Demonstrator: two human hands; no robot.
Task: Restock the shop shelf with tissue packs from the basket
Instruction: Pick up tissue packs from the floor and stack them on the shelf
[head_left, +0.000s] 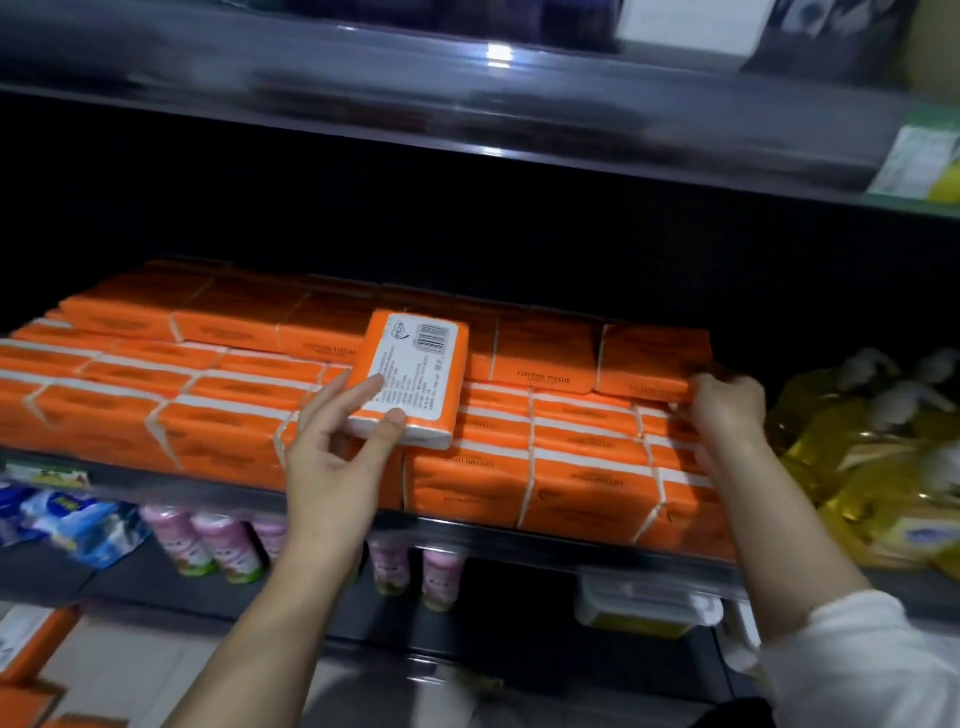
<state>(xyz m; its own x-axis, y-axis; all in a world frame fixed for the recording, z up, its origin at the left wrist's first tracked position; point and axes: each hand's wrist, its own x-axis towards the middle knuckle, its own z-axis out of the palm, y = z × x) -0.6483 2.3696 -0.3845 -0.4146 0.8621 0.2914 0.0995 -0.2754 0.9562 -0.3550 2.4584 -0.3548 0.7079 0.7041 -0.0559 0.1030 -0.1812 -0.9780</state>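
Head view: left hand (337, 447) pinches an orange tissue pack (410, 376), label up, above the stacked rows on the shelf (467, 530), while right hand (727, 402) grips the far-right top pack (652, 364); squaring that pack first likely leaves a tidy gap.

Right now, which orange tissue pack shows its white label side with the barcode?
The orange tissue pack held in the left hand, before the stacks; every shelved pack shows only orange wrapping.
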